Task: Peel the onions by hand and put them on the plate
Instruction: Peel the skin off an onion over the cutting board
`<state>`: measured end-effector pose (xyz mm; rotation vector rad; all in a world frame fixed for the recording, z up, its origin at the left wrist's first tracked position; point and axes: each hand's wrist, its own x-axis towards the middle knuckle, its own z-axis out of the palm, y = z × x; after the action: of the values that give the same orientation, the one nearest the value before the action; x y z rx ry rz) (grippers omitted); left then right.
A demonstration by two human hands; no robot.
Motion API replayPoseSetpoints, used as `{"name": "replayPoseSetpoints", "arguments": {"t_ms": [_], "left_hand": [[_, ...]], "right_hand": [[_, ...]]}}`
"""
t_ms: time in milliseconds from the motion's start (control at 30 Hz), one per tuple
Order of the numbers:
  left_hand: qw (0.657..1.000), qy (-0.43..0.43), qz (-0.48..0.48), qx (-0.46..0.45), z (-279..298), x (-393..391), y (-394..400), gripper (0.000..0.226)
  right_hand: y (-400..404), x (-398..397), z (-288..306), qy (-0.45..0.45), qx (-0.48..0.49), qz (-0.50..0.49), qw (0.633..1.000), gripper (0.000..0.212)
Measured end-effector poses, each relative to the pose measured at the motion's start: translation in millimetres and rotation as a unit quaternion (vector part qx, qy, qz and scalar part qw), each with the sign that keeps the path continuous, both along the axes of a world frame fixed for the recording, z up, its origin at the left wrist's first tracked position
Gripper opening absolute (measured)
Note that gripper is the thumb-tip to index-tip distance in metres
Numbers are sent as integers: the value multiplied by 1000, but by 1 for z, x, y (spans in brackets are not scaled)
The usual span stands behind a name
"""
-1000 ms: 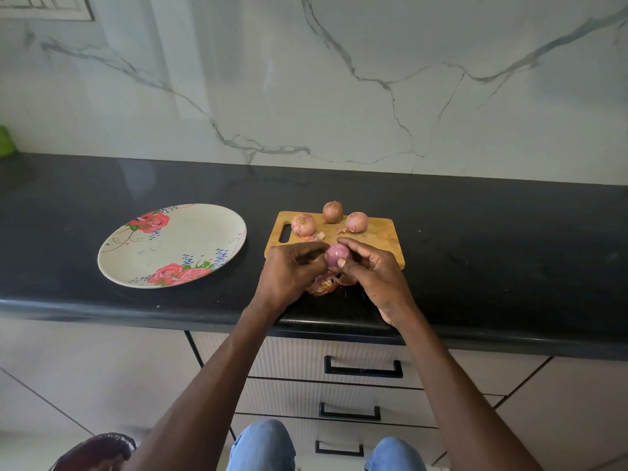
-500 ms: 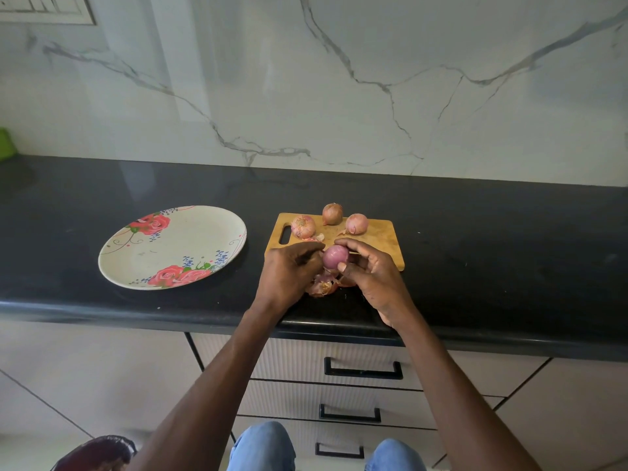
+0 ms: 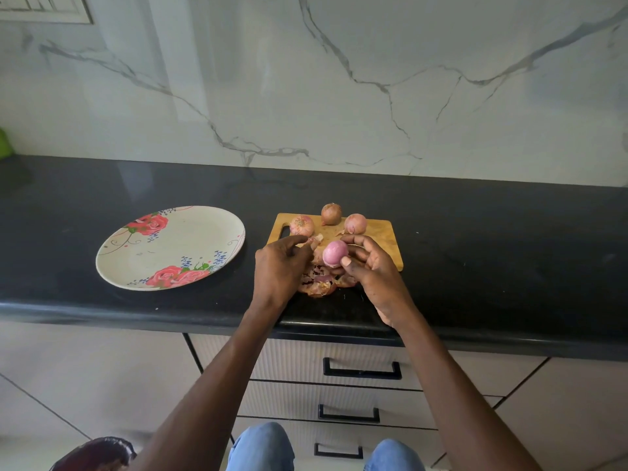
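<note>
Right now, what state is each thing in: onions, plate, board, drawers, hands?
Peeled onion: skinless, held by right hand.
Three onions on the cutting board: skins on.
Plate: no onions.
Onion skins: piled at the board's front edge.
Drawers: closed.
Left hand: pinching a skin scrap.
Right hand: gripping peeled onion.

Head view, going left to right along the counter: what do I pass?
Floral plate → left hand → peeled onion held in the right hand. The three unpeeled onions on the cutting board overlap that span, so I leave them out.
</note>
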<state>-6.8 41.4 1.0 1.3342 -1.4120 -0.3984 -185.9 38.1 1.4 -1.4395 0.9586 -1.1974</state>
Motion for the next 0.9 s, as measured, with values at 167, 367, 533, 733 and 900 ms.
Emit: {"name": "replayPoseSetpoints", "arguments": {"t_ms": [167, 367, 533, 733, 900], "left_hand": [[998, -43, -32, -42, 3, -1, 2, 35], [990, -7, -138, 12, 3, 1, 8, 33], [990, -7, -141, 11, 3, 1, 9, 29], [990, -13, -139, 1, 3, -1, 12, 30], [991, -25, -128, -17, 3, -2, 12, 28]], "right_hand": [[-1, 1, 1, 1, -24, -30, 999, 34], [-2, 0, -1, 21, -51, -58, 997, 36], [-4, -1, -4, 49, -67, -59, 995, 36], [-6, -2, -7, 61, -72, -62, 994, 38], [-5, -2, -7, 69, -70, -53, 994, 39]]}}
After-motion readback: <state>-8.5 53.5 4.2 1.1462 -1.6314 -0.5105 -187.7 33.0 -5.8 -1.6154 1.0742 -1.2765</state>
